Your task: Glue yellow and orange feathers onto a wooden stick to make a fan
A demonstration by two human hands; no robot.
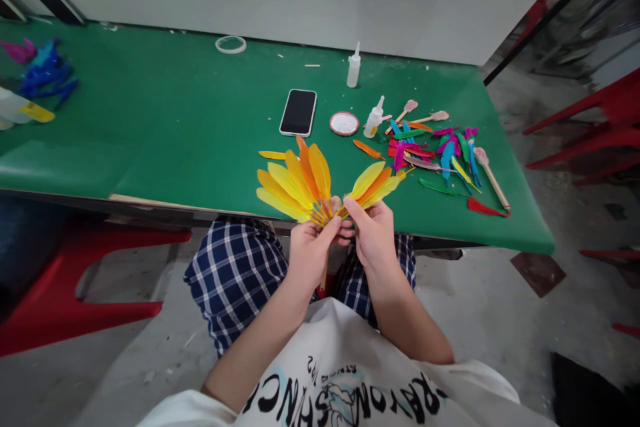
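Observation:
Yellow and orange feathers spread out as a feather fan [299, 179] at the table's front edge. Its stick points down between my knees. My left hand [316, 240] is closed around the base of the fan, thumb on the quills. My right hand [371, 230] pinches at the base of the right-hand yellow and orange feathers [375, 183], close beside the fan's centre. Whether those feathers are fixed to the fan is hidden by my fingers. One loose yellow feather [273, 155] lies on the table just behind the fan.
On the green table [175, 120] are a phone [299, 113], a round lid with white stuff [345, 123], two glue bottles [354, 67], colourful feathers [415, 147], several sticks [493, 177] and a tape ring [231, 45]. Blue feathers [47, 77] lie far left. A red stool [100, 280] stands left.

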